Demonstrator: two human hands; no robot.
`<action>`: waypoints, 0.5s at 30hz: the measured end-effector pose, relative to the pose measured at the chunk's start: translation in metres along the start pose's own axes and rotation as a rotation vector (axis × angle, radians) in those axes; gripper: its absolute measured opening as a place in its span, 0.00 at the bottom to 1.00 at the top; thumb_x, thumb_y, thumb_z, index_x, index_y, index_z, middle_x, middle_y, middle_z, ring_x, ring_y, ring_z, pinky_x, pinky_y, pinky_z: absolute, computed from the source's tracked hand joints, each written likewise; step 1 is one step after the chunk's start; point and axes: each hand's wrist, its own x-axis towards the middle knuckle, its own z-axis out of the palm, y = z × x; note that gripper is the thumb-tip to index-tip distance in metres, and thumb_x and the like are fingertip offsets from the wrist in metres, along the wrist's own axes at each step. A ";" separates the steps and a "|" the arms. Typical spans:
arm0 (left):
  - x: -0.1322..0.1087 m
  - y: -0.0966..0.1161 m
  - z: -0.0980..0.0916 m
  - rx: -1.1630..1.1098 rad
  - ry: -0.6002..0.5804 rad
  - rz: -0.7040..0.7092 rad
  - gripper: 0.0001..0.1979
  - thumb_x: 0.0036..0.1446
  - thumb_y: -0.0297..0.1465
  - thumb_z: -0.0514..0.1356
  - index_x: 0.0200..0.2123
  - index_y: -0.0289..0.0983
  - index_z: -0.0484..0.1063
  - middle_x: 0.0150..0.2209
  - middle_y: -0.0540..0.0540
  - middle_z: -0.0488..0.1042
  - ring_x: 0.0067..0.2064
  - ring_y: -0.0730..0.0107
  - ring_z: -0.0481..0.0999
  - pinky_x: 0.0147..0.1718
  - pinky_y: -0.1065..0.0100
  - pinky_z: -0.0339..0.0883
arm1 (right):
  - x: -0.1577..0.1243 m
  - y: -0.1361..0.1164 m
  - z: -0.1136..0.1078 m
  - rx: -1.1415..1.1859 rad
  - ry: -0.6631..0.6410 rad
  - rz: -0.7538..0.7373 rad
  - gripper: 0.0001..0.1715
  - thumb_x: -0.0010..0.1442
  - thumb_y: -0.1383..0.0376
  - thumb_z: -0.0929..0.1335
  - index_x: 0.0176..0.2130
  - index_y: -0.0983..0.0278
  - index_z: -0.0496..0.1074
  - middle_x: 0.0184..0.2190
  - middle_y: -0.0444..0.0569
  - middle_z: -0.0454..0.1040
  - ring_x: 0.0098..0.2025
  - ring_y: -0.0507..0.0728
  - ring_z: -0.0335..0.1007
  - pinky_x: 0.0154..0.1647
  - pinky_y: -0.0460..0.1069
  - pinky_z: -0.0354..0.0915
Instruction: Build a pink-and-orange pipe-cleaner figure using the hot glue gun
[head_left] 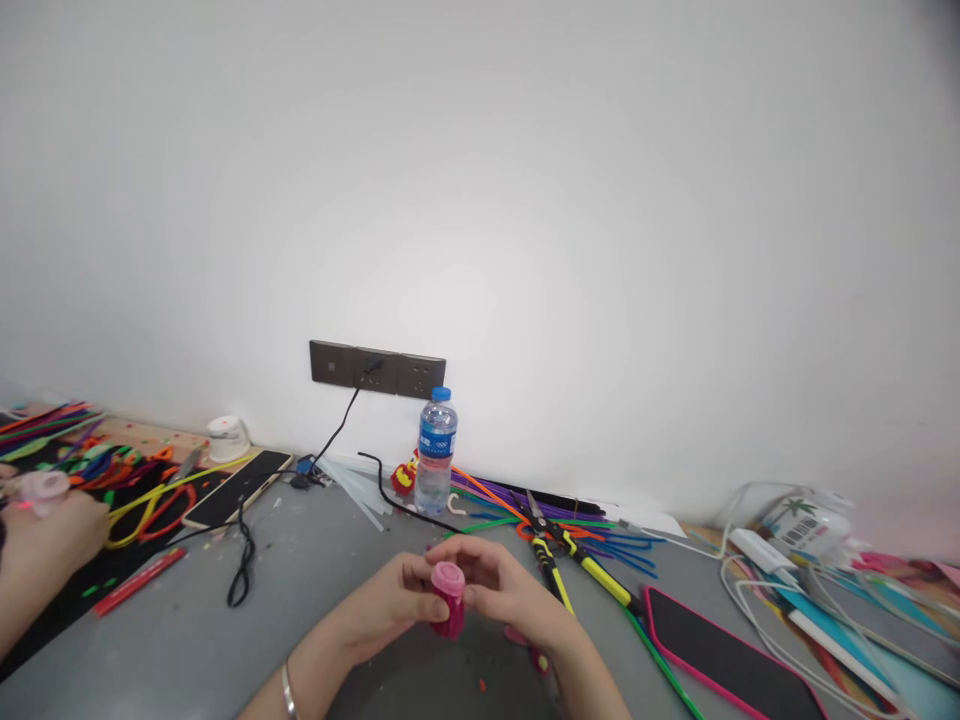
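My left hand (394,605) is closed on the near left side of a small craft piece (448,622), its thumb pressed against it. The piece has a round, pale pink rimmed top and a dark magenta, fuzzy-looking body. From the other side my right hand (506,592) grips the same piece, with fingers curled over behind the pink top. Some of the body is hidden by the fingers. Below my right wrist lie small pink and dark red bits, partly covered.
A water bottle (436,455) stands behind my hands near bundled pipe cleaners (487,500) and yellow-black pliers (592,565). At right lies a pink-edged phone (727,655); at left, another phone (238,488), scissors (166,510) and a red marker (141,582). A co-worker's hand (79,530) holds a pale pink piece.
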 end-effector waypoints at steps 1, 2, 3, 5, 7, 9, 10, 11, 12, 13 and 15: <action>0.000 -0.001 0.000 -0.004 0.000 -0.001 0.14 0.35 0.35 0.74 0.25 0.32 0.79 0.22 0.51 0.71 0.27 0.74 0.65 0.30 0.72 0.56 | 0.000 0.000 0.000 -0.002 0.001 0.001 0.24 0.52 0.57 0.74 0.47 0.63 0.73 0.41 0.50 0.73 0.43 0.58 0.68 0.45 0.52 0.63; 0.000 -0.001 -0.001 -0.009 0.003 -0.001 0.14 0.35 0.35 0.74 0.25 0.32 0.80 0.22 0.51 0.71 0.27 0.74 0.64 0.30 0.72 0.56 | 0.000 0.000 0.000 -0.004 0.003 0.001 0.24 0.52 0.57 0.74 0.47 0.63 0.73 0.41 0.50 0.73 0.42 0.58 0.68 0.45 0.52 0.63; 0.000 -0.001 -0.001 -0.012 0.006 -0.002 0.15 0.35 0.35 0.74 0.25 0.32 0.80 0.22 0.51 0.70 0.27 0.74 0.64 0.30 0.72 0.56 | 0.000 0.000 0.000 -0.005 0.005 0.003 0.24 0.52 0.56 0.74 0.47 0.63 0.73 0.41 0.50 0.73 0.42 0.58 0.69 0.44 0.51 0.63; 0.000 -0.002 -0.001 -0.011 0.014 -0.003 0.15 0.34 0.36 0.75 0.24 0.32 0.80 0.22 0.51 0.70 0.27 0.74 0.64 0.30 0.72 0.56 | 0.000 0.001 0.000 -0.005 0.010 0.002 0.24 0.52 0.56 0.73 0.47 0.63 0.73 0.41 0.50 0.73 0.42 0.57 0.68 0.44 0.51 0.63; 0.000 -0.002 -0.001 -0.010 0.020 0.002 0.16 0.33 0.36 0.75 0.24 0.32 0.80 0.22 0.51 0.69 0.28 0.74 0.63 0.30 0.72 0.56 | 0.000 0.001 -0.001 0.000 0.008 -0.004 0.24 0.52 0.56 0.73 0.47 0.63 0.73 0.41 0.50 0.73 0.42 0.57 0.68 0.45 0.51 0.63; 0.000 -0.001 -0.001 -0.009 0.013 0.007 0.16 0.33 0.37 0.75 0.24 0.32 0.79 0.22 0.51 0.69 0.27 0.74 0.63 0.30 0.72 0.55 | 0.000 0.002 -0.001 0.006 0.004 -0.012 0.24 0.53 0.57 0.73 0.48 0.63 0.73 0.41 0.50 0.73 0.43 0.57 0.68 0.45 0.51 0.63; 0.000 -0.001 0.000 -0.008 0.011 0.008 0.16 0.33 0.37 0.75 0.24 0.32 0.79 0.22 0.51 0.69 0.27 0.75 0.63 0.30 0.72 0.55 | 0.000 0.002 -0.002 0.007 0.003 -0.012 0.24 0.53 0.57 0.73 0.48 0.63 0.73 0.41 0.50 0.73 0.43 0.57 0.68 0.45 0.51 0.63; 0.000 -0.001 0.000 -0.006 0.008 0.005 0.16 0.33 0.37 0.75 0.24 0.32 0.80 0.22 0.51 0.69 0.27 0.74 0.63 0.30 0.72 0.55 | 0.000 0.003 -0.002 0.006 0.003 -0.011 0.24 0.52 0.57 0.73 0.47 0.63 0.73 0.41 0.50 0.73 0.43 0.57 0.68 0.45 0.51 0.63; 0.000 -0.001 0.000 -0.004 0.011 0.001 0.16 0.33 0.37 0.75 0.24 0.32 0.80 0.22 0.51 0.69 0.27 0.74 0.63 0.30 0.72 0.55 | 0.000 0.003 -0.002 0.004 0.005 -0.009 0.24 0.52 0.57 0.74 0.47 0.63 0.73 0.42 0.50 0.73 0.43 0.57 0.68 0.45 0.51 0.63; 0.000 -0.001 0.000 -0.004 0.020 -0.001 0.16 0.33 0.37 0.75 0.24 0.32 0.80 0.22 0.51 0.70 0.28 0.74 0.63 0.30 0.72 0.55 | 0.000 0.003 -0.002 0.001 0.008 -0.006 0.24 0.52 0.57 0.74 0.47 0.63 0.73 0.41 0.50 0.73 0.43 0.57 0.68 0.45 0.51 0.63; 0.001 0.000 -0.001 0.000 0.024 0.003 0.16 0.33 0.36 0.75 0.25 0.32 0.80 0.23 0.51 0.71 0.28 0.73 0.64 0.31 0.72 0.55 | 0.001 0.003 -0.002 -0.004 0.016 0.003 0.25 0.51 0.56 0.74 0.47 0.63 0.73 0.42 0.51 0.73 0.43 0.58 0.68 0.45 0.51 0.63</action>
